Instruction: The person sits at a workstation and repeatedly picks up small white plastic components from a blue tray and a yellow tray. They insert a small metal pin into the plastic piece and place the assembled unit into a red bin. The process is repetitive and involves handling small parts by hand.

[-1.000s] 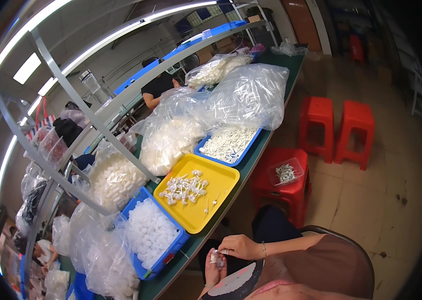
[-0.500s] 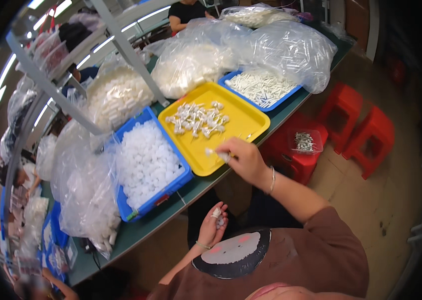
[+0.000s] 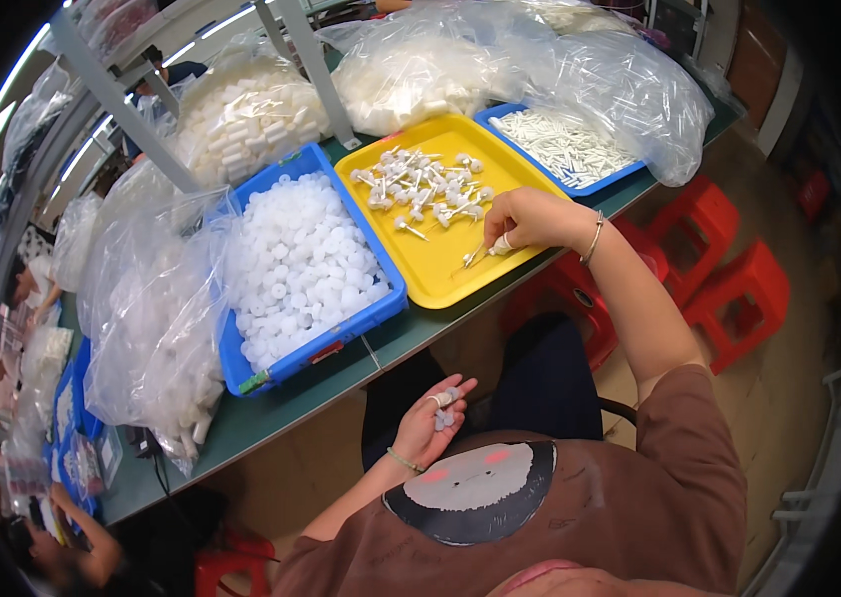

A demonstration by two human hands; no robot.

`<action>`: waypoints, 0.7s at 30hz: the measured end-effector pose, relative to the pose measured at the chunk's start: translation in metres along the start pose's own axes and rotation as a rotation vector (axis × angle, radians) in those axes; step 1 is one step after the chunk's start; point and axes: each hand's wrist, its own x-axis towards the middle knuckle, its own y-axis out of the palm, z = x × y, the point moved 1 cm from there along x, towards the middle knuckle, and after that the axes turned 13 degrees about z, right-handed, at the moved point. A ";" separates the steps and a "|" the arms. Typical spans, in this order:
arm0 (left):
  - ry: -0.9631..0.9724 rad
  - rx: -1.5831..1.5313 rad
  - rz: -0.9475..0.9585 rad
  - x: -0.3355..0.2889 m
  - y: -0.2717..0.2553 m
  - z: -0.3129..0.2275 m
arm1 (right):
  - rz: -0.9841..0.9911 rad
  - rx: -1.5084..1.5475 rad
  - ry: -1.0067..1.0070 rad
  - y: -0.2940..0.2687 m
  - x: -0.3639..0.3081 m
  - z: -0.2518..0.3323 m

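My right hand (image 3: pixel 525 221) reaches over the near right part of the yellow tray (image 3: pixel 430 289), its fingertips pinched on a thin metal pin (image 3: pixel 470 259). A white wrap (image 3: pixel 502 243) covers one of its fingers. Farther back in the tray lies a pile of white round-headed pieces with thin stems (image 3: pixel 425 184); one such piece (image 3: pixel 411 230) lies apart on the pile's near side. Above my lap, my left hand (image 3: pixel 428 430) is turned palm up, cupping several small translucent white caps (image 3: pixel 444 420). One of its fingers is wrapped in white too.
Left of the tray, a blue bin (image 3: pixel 326 343) holds many white caps. A blue tray (image 3: pixel 580 189) of slim white sticks stands behind right. Clear bags (image 3: pixel 157 298) of white parts crowd the green table (image 3: pixel 411 343). Red stools (image 3: pixel 739 294) stand at right.
My right hand has moved from the tray's near edge, where it held a white-headed piece, to the pin. A piece now lies apart near the pile. My left hand still cups the caps.
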 end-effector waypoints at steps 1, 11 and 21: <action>0.002 0.033 0.008 -0.001 0.003 -0.001 | 0.034 -0.023 -0.007 0.000 0.003 0.002; 0.020 0.040 -0.023 -0.002 -0.005 -0.001 | -0.122 -0.027 -0.162 0.004 -0.002 -0.008; 0.029 -0.006 0.004 -0.002 -0.006 0.003 | -0.031 -0.064 -0.075 -0.004 -0.009 0.016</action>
